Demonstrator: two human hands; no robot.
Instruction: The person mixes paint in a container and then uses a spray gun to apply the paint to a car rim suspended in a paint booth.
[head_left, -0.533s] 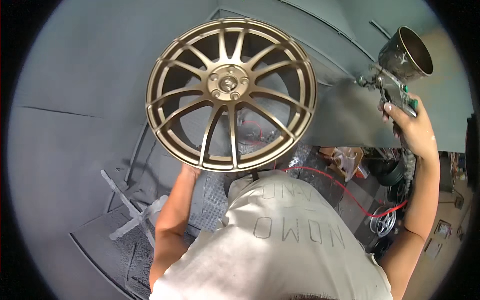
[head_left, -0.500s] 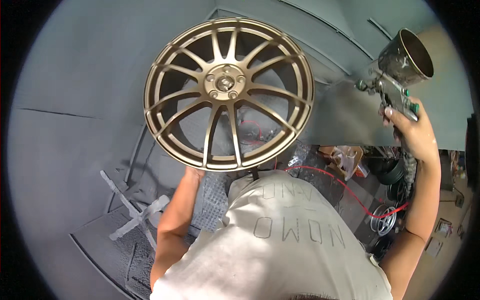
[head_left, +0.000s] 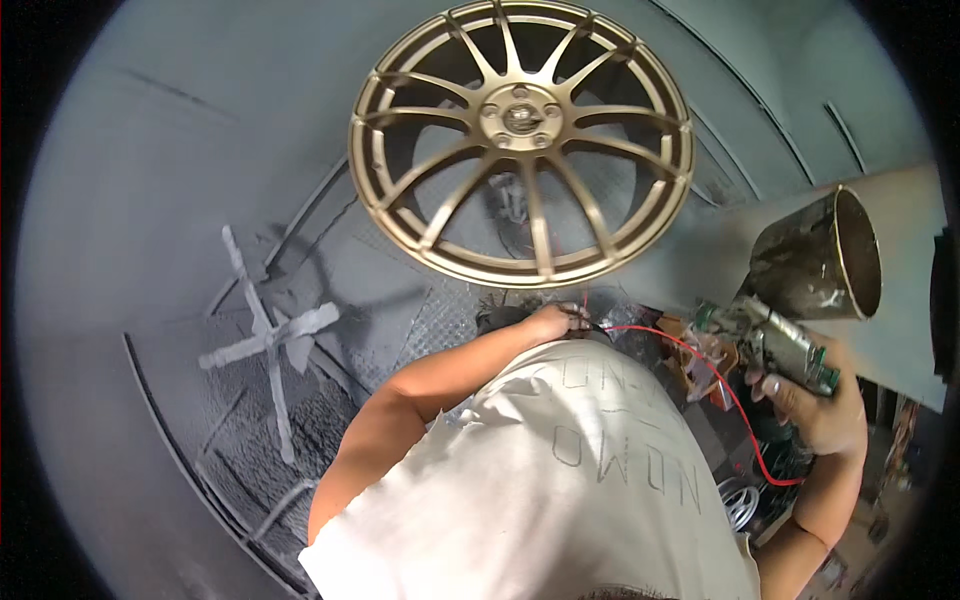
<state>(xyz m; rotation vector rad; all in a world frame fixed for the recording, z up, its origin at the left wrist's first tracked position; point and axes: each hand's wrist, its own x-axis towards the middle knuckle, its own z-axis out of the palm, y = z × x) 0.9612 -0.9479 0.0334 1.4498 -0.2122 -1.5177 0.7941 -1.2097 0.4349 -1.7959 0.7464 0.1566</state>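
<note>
A bronze multi-spoke car wheel (head_left: 520, 120) stands face up in front of me, its near rim beyond my left hand. My right hand (head_left: 825, 405) is wrapped round the handle of a spray gun (head_left: 785, 340), to the right of the wheel and apart from it. A large paint-stained metal cup (head_left: 800, 270) sits on the gun, its mouth tilted to the right. Close to my waist, below the wheel, my left hand (head_left: 555, 322) has its fingers curled beside a red hose (head_left: 690, 352). What those fingers hold is too dark to make out.
A grey-coated crossed stand (head_left: 270, 335) is at the left, near the grey booth wall (head_left: 150, 220). At the lower right are an open cardboard box (head_left: 695, 370) and a silver wheel (head_left: 740, 505). The red hose loops across on the right.
My left hand has left the wheel's near rim and come in to my waist. The spray gun has come lower and nearer me. The view has shifted, with the wheel now higher and further right.
</note>
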